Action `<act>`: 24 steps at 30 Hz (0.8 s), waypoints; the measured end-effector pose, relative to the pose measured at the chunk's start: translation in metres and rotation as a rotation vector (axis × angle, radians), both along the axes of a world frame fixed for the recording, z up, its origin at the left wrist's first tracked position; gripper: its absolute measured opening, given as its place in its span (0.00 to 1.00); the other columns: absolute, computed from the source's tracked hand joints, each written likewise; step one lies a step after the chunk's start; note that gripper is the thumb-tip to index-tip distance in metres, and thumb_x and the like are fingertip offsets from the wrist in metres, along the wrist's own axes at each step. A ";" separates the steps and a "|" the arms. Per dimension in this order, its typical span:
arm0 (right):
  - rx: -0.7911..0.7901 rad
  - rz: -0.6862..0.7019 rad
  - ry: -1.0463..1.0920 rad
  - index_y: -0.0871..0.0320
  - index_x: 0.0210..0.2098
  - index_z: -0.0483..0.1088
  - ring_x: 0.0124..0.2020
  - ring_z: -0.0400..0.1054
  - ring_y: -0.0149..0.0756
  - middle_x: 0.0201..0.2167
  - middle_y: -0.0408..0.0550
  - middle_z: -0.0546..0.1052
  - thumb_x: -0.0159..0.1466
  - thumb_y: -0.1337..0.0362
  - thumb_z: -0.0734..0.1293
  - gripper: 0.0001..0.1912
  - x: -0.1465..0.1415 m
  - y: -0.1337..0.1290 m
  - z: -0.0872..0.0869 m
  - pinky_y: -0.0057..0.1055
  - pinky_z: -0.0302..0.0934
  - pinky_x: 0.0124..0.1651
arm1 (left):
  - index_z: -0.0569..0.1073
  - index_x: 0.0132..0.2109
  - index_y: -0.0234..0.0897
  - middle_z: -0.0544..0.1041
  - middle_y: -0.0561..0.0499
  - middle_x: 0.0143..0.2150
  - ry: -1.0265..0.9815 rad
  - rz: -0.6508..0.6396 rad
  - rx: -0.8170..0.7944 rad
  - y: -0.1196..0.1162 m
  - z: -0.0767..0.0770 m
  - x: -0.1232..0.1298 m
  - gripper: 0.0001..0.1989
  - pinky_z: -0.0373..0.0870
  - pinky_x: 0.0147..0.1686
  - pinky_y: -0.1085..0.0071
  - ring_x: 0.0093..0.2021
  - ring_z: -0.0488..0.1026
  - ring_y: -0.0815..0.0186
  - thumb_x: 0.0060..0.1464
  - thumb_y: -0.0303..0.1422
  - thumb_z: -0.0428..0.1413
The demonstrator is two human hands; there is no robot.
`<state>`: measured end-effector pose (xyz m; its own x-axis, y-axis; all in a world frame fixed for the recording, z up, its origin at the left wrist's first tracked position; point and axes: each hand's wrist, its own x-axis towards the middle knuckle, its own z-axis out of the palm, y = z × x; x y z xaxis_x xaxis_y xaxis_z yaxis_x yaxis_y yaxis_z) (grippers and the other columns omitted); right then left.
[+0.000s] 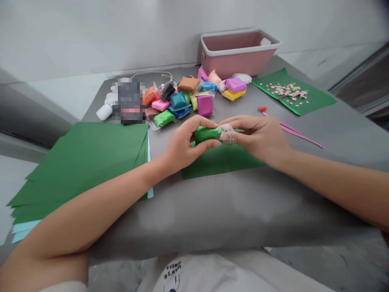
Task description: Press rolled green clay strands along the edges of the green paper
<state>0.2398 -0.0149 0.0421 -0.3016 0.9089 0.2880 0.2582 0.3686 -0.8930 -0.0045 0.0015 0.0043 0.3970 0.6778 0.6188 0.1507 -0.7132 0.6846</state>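
Note:
A small clear packet of green modelling clay (208,134) is held in the air between both hands. My left hand (190,140) is closed around its green body, thumb below and fingers above. With thumb and fingertips pressed together, my right hand (258,136) pinches the clear plastic end of the wrapper (228,134). Directly beneath the hands lies a green sheet of paper (223,160), partly hidden by them. Pink plastic clay tools (304,136) rest just to the right of my right hand, near a small orange-red piece (262,108).
Colourful clay packets (179,100) are heaped at the back, beside white bottles (104,112) and a blurred dark item (130,101). A pink bin (240,61) stands behind them. Green paper sheets (91,154) are stacked left. A green sheet with a pink blossom tree (319,97) lies back right.

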 end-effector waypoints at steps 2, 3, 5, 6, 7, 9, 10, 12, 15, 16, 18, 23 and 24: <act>-0.012 0.026 -0.014 0.46 0.36 0.88 0.51 0.87 0.54 0.48 0.49 0.91 0.63 0.33 0.84 0.23 0.000 0.000 -0.002 0.49 0.86 0.52 | 0.81 0.54 0.42 0.86 0.47 0.49 -0.018 -0.012 0.019 -0.002 0.000 0.001 0.27 0.76 0.39 0.69 0.45 0.81 0.62 0.70 0.61 0.68; -0.017 0.028 -0.021 0.46 0.36 0.88 0.50 0.86 0.53 0.47 0.49 0.91 0.63 0.32 0.84 0.25 -0.001 0.001 -0.003 0.47 0.86 0.51 | 0.81 0.53 0.42 0.85 0.47 0.48 -0.023 -0.008 0.026 -0.003 0.000 0.001 0.27 0.76 0.39 0.69 0.45 0.81 0.62 0.70 0.61 0.69; -0.024 0.015 -0.013 0.48 0.37 0.87 0.43 0.84 0.48 0.43 0.49 0.89 0.61 0.29 0.84 0.28 -0.002 0.001 -0.005 0.43 0.83 0.43 | 0.82 0.51 0.41 0.85 0.48 0.46 -0.022 0.007 0.030 -0.003 0.000 0.002 0.26 0.75 0.38 0.69 0.43 0.80 0.63 0.69 0.60 0.69; -0.027 0.006 -0.004 0.49 0.36 0.87 0.39 0.82 0.44 0.40 0.49 0.88 0.60 0.29 0.84 0.30 -0.003 0.001 -0.005 0.40 0.81 0.39 | 0.82 0.51 0.41 0.84 0.48 0.46 -0.025 0.015 0.028 -0.003 0.000 0.002 0.26 0.75 0.38 0.70 0.42 0.80 0.64 0.69 0.60 0.70; -0.024 -0.002 0.004 0.50 0.37 0.86 0.35 0.79 0.41 0.37 0.48 0.87 0.59 0.28 0.84 0.31 -0.003 0.001 -0.005 0.38 0.79 0.35 | 0.82 0.51 0.41 0.84 0.49 0.46 -0.036 0.019 0.024 -0.003 0.000 0.002 0.25 0.74 0.37 0.70 0.42 0.80 0.64 0.69 0.59 0.70; -0.010 -0.012 0.002 0.52 0.37 0.86 0.30 0.75 0.36 0.34 0.47 0.85 0.61 0.29 0.83 0.32 -0.004 0.001 -0.003 0.35 0.76 0.33 | 0.81 0.51 0.42 0.83 0.49 0.46 -0.073 0.027 0.009 -0.003 -0.001 0.003 0.23 0.75 0.37 0.70 0.42 0.80 0.65 0.69 0.56 0.72; 0.004 -0.020 -0.008 0.53 0.38 0.86 0.29 0.74 0.35 0.34 0.46 0.84 0.62 0.30 0.83 0.31 -0.004 0.001 -0.001 0.35 0.77 0.33 | 0.81 0.50 0.42 0.83 0.50 0.45 -0.088 0.036 -0.001 -0.002 -0.001 0.003 0.21 0.75 0.36 0.70 0.42 0.79 0.65 0.68 0.54 0.72; 0.034 -0.039 -0.035 0.53 0.40 0.85 0.30 0.75 0.35 0.36 0.47 0.85 0.65 0.32 0.82 0.29 -0.002 0.002 0.001 0.36 0.78 0.35 | 0.80 0.50 0.43 0.83 0.50 0.45 -0.094 0.066 -0.027 -0.002 -0.002 0.004 0.19 0.74 0.36 0.69 0.41 0.78 0.65 0.68 0.50 0.74; 0.101 -0.039 -0.071 0.52 0.42 0.86 0.33 0.77 0.37 0.45 0.51 0.88 0.70 0.35 0.79 0.26 0.002 0.003 0.003 0.37 0.80 0.36 | 0.80 0.49 0.43 0.83 0.51 0.44 -0.088 0.109 -0.031 -0.001 -0.002 0.003 0.17 0.73 0.36 0.69 0.40 0.78 0.66 0.67 0.47 0.75; 0.127 -0.023 -0.093 0.51 0.43 0.87 0.34 0.78 0.37 0.49 0.51 0.88 0.72 0.36 0.77 0.24 0.003 0.004 0.003 0.38 0.80 0.37 | 0.80 0.49 0.43 0.84 0.52 0.44 -0.097 0.115 -0.020 -0.001 -0.003 0.003 0.18 0.72 0.36 0.69 0.40 0.78 0.66 0.66 0.47 0.75; 0.169 0.013 -0.145 0.50 0.46 0.89 0.36 0.80 0.38 0.55 0.52 0.88 0.74 0.39 0.75 0.22 0.006 0.007 0.002 0.39 0.81 0.41 | 0.80 0.49 0.42 0.84 0.52 0.44 -0.111 0.121 -0.001 0.000 -0.003 0.001 0.18 0.72 0.35 0.70 0.39 0.77 0.66 0.66 0.47 0.75; 0.056 0.062 -0.160 0.47 0.42 0.92 0.48 0.84 0.46 0.51 0.49 0.90 0.66 0.42 0.80 0.17 0.009 0.009 0.005 0.37 0.80 0.42 | 0.80 0.48 0.42 0.83 0.50 0.44 -0.036 0.074 -0.012 -0.001 -0.001 -0.002 0.18 0.73 0.36 0.70 0.40 0.78 0.65 0.65 0.47 0.75; 0.024 0.068 -0.145 0.47 0.41 0.92 0.48 0.84 0.47 0.49 0.49 0.90 0.64 0.42 0.81 0.17 0.008 0.009 0.005 0.37 0.79 0.40 | 0.80 0.48 0.42 0.83 0.50 0.44 -0.022 0.055 -0.013 -0.002 0.000 -0.003 0.18 0.73 0.36 0.70 0.41 0.78 0.64 0.65 0.47 0.75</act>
